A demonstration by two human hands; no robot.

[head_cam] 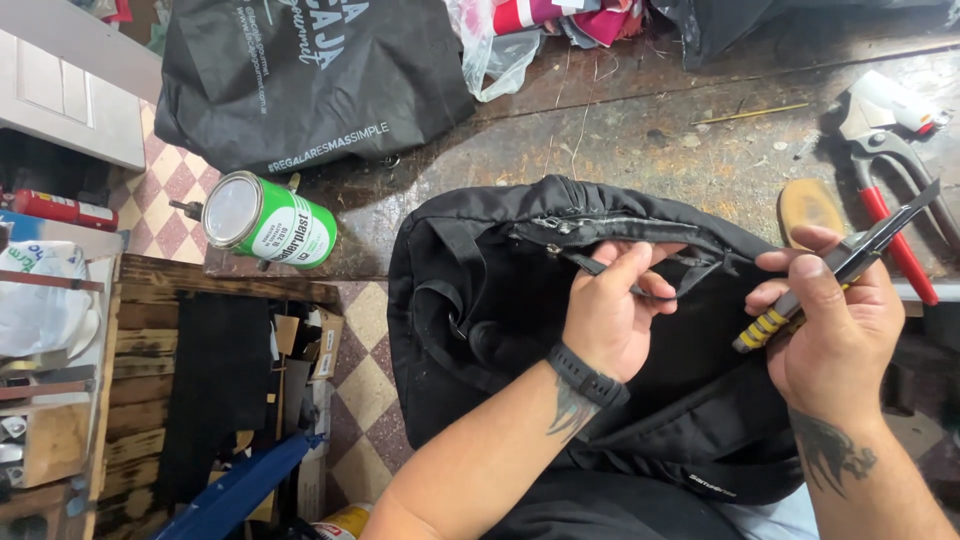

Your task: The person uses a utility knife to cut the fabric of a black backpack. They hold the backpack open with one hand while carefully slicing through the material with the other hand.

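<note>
Pinching a thin black strap (640, 285) between thumb and fingertips, left hand (610, 320) at frame centre, closed on that strap just below the zipper (590, 225) of the black backpack (480, 320). Right hand (835, 330) at right of frame, fingers wrapped tight around a utility knife (840, 270) with a yellow-and-black ribbed handle, blade end aimed toward upper right, held slightly apart from the fabric. Backpack lying flat across the lower middle of the frame, its top edge resting on the worn dark workbench (640, 130), its lower part hanging toward the lap. Soft and limp by the look of it, likely to sag and fold under any pull, so best gripped at a sewn strap, a seam or the stiffer zipper line rather than loose cloth; probably light and not fragile, though easily nicked by the blade. Strap itself narrow, flexible, apt to slip unless pinched firmly close to its stitching. Green tin can (265, 220) on its side at left of centre, near the bench edge. Large black printed bag (300, 80) in the upper left. Red-handled pliers (895, 190) in the upper right, beside a round tan pad (808, 205). Checked floor tiles (365, 390) and wooden shelving (150, 380) down the left side. Black wristband (588, 378) on the left wrist.
</note>
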